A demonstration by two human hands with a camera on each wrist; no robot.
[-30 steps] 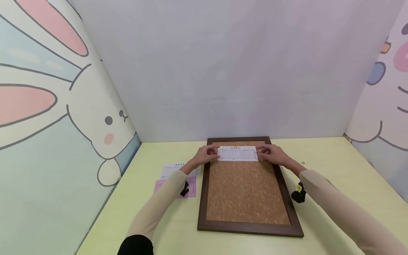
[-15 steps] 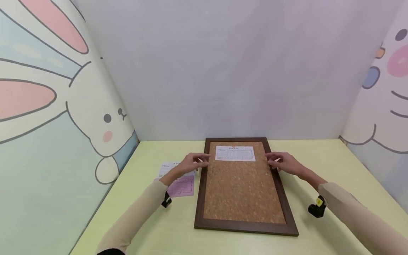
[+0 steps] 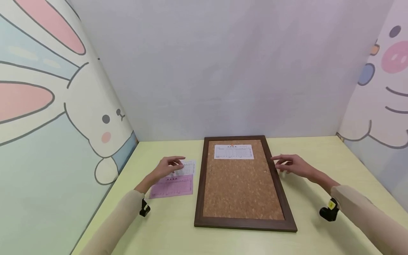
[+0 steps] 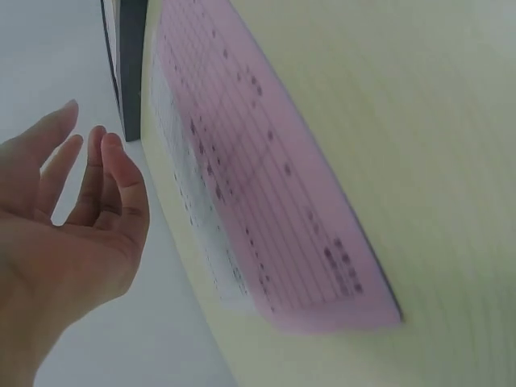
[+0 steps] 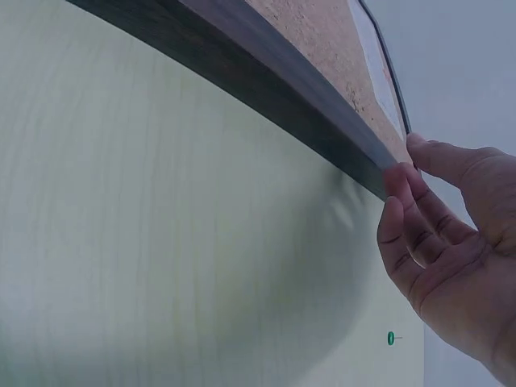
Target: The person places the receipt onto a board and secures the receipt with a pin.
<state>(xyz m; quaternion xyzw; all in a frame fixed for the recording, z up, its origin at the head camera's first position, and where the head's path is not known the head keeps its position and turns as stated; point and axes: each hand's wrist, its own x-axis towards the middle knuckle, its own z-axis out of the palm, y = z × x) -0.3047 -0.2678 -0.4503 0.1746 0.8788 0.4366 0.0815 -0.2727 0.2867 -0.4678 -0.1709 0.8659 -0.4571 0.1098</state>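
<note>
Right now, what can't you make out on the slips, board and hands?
Head: print on the board slip, too small to read.
Head: left part of the white table slip, covered by the left hand.
Left wrist: print on the pink slip, blurred; far end cut off by the top edge.
Right wrist: most of the board, cut off by the top edge; whether the right hand touches it, fingers overlapping it.

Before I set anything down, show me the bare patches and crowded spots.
Bare: the lower half of the corkboard, bordered by its frame; the strip of table along the frame's near edge. Crowded: left of the board, a pink slip and white slip near the left hand; right, the right hand and green pin.
</note>
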